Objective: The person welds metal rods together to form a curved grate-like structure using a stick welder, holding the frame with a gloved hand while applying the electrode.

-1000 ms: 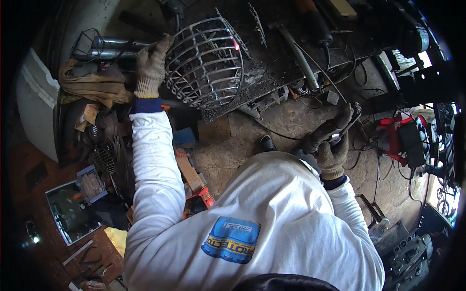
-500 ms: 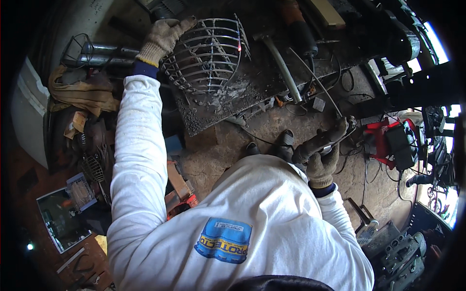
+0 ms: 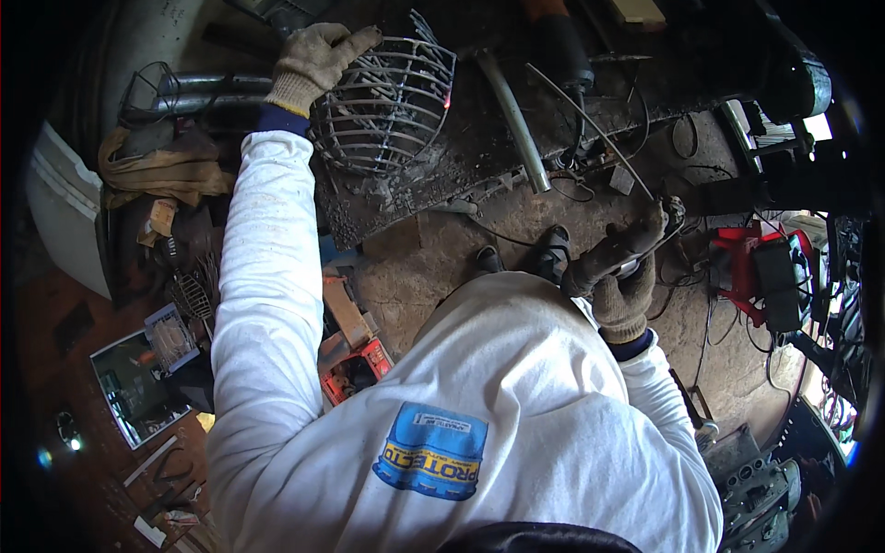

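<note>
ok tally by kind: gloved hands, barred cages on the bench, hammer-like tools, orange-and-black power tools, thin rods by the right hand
Gloved hands: 2 (left hand, right hand)
Barred metal cage: 1
Hammer-like tool: 1
Orange-and-black power tool: 1
Thin rod: 1
Total: 6

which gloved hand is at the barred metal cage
The left hand, at the cage; the right hand is well away, by the lower end of the thin rod.
</note>
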